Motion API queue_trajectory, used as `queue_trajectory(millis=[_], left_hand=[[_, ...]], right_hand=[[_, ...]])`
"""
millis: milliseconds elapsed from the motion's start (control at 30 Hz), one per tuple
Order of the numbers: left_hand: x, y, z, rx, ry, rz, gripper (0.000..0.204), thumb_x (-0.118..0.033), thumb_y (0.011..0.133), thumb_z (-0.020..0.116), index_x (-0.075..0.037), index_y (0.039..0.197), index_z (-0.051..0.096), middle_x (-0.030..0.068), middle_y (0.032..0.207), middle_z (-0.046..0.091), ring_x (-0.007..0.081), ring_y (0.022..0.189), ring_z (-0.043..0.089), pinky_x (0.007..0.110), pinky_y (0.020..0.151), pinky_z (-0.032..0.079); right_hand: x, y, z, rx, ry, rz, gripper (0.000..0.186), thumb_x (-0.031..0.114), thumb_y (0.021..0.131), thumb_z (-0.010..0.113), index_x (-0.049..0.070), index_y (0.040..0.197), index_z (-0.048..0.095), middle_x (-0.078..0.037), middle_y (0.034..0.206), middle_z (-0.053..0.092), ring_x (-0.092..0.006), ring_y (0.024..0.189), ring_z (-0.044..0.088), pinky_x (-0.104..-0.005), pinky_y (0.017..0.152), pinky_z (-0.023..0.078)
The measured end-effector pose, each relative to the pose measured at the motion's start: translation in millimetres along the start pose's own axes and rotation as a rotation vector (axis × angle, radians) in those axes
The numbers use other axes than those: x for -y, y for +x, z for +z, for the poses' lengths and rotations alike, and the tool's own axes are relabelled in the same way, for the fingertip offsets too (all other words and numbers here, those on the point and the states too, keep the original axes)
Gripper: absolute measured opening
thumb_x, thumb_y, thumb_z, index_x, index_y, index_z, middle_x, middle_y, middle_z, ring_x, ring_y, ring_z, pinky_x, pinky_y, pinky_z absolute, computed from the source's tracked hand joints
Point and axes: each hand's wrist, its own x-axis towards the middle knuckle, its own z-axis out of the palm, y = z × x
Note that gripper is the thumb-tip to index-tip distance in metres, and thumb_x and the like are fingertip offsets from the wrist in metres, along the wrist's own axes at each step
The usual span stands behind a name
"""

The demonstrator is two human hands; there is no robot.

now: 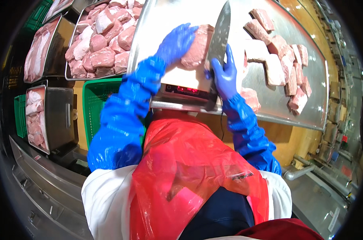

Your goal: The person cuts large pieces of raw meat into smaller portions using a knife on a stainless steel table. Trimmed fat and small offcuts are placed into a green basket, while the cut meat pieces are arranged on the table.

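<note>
Both my gloved hands work at twelve o'clock: my left hand point(176, 42) lies flat on a pink meat slab point(197, 47) sitting on the scale point(185, 89), fingers spread, not clenched. My right hand point(224, 76) grasps the cleaver point(220, 34), blade against the slab's right side.

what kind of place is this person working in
Most likely a meat-processing or butchery line: cut pork pieces on a steel table, trays of meat, and a large knife over a scale.

Gloved hands point(177, 42), cleaver point(220, 36), pork slab point(197, 48)
</note>
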Motion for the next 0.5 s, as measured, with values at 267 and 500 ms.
queue_trajectory(millis=[267, 500], left_hand=[[-132, -96, -78, -0.01, 0.047, -0.396, 0.034, -0.015, 0.086, 0.072, -0.013, 0.12, 0.068, 0.0127, 0.129, 0.063, 0.0337, 0.125, 0.055, 0.047, 0.107, 0.041], [-118, -66, -28, -0.274, 0.073, -0.342, 0.019, -0.019, 0.08, 0.079, -0.016, 0.097, 0.072, 0.0037, 0.098, 0.067, 0.0272, 0.095, 0.061, 0.044, 0.084, 0.045]], right_hand=[[25, -19, -12, 0.359, -0.71, -0.325, 0.068, 0.003, 0.095, 0.055, 0.022, 0.157, 0.034, -0.02, 0.096, 0.071, -0.0321, 0.071, 0.069, -0.044, 0.067, 0.056], [37, -44, -62, 0.558, -1.248, -0.308, 0.078, -0.001, 0.085, 0.055, 0.027, 0.156, 0.036, -0.018, 0.082, 0.066, -0.0392, 0.066, 0.066, -0.0491, 0.062, 0.054]])
